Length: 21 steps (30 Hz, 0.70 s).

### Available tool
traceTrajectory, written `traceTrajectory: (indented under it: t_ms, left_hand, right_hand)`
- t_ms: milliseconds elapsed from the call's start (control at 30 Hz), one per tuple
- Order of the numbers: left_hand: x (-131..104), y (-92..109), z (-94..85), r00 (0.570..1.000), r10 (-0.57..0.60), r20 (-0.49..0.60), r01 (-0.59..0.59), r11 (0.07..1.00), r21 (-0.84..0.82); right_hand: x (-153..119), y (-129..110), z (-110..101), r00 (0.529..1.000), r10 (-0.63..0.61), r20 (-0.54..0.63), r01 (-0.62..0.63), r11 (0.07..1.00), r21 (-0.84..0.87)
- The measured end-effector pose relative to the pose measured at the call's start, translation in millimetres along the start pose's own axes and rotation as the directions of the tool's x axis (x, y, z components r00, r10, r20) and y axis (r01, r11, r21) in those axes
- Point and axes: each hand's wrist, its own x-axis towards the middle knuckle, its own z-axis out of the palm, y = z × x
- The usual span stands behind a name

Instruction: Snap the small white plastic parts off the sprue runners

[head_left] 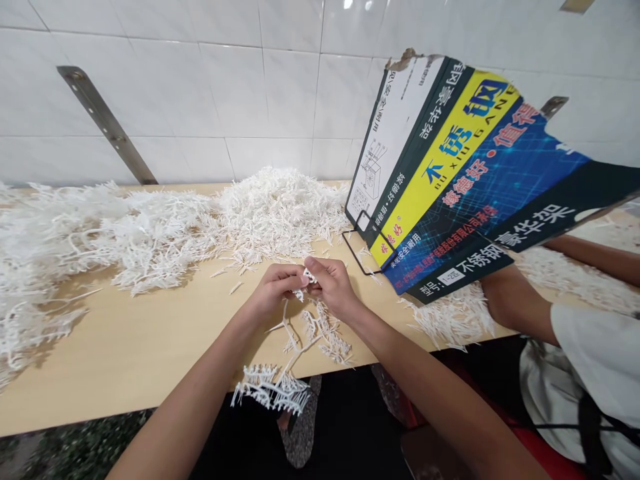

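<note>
My left hand [276, 287] and my right hand [332, 285] meet over the table, thumbs and fingers pinched together. Between them is a small part of a white plastic sprue [300, 295]; the fingers cover most of that part. Below the hands a thin branching runner [295, 340] spreads out, and it seems to belong to the same sprue. Its comb-like end [273, 390] hangs over the table's front edge. Small white plastic pieces [336, 341] lie close under my right hand.
Piles of white plastic sprues [165, 230] and loose pieces [280, 210] line the wall side of the table [150, 353]. At the right a printed cardboard panel [445, 180] stands in a black wire stand [367, 257]. Beyond it are another person's arm [520, 303] and more white pieces [450, 320].
</note>
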Motion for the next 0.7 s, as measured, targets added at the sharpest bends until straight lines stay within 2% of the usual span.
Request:
traceTrajectory:
  t_ms: [100, 200, 300, 367, 433, 533, 600, 700]
  left_hand:
    - [2, 0, 0.5, 1.000, 0.004, 0.018, -0.002, 0.996, -0.089]
    - [2, 2, 3.2, 1.000, 0.017, 0.015, -0.012, 0.960, -0.280]
    - [1, 8, 5.9, 0.998, 0.026, -0.064, -0.051, 0.902, -0.428]
    - [1, 10, 6.3, 0.994, 0.029, -0.107, -0.070, 0.912, -0.403]
    - [2, 10, 5.7, 0.992, 0.034, -0.118, -0.070, 0.947, -0.315]
    - [4, 5, 3.4, 0.992, 0.034, -0.122, -0.052, 0.988, -0.144]
    - [4, 2, 1.2, 0.989, 0.030, -0.144, -0.038, 0.998, -0.054]
    - [3, 0, -2.1, 0.984, 0.052, -0.172, -0.050, 0.999, 0.020]
  right_hand:
    - [-4, -3, 4, 0.999, 0.031, 0.005, -0.032, 0.991, 0.127]
    - [-3, -10, 2, 0.999, 0.052, 0.012, -0.053, 0.979, 0.195]
    - [3, -20, -7, 0.998, -0.014, -0.068, 0.026, 0.982, 0.185]
    - [7, -22, -14, 0.979, -0.113, -0.171, 0.125, 0.990, 0.061]
    - [10, -20, -18, 0.955, -0.195, -0.222, 0.150, 0.967, -0.205]
    - [10, -16, -19, 0.951, -0.262, -0.166, 0.104, 0.773, -0.625]
    - [9, -14, -18, 0.958, -0.272, -0.093, 0.123, 0.680, -0.723]
    - [7, -15, -19, 0.971, -0.240, 0.015, 0.189, 0.725, -0.662]
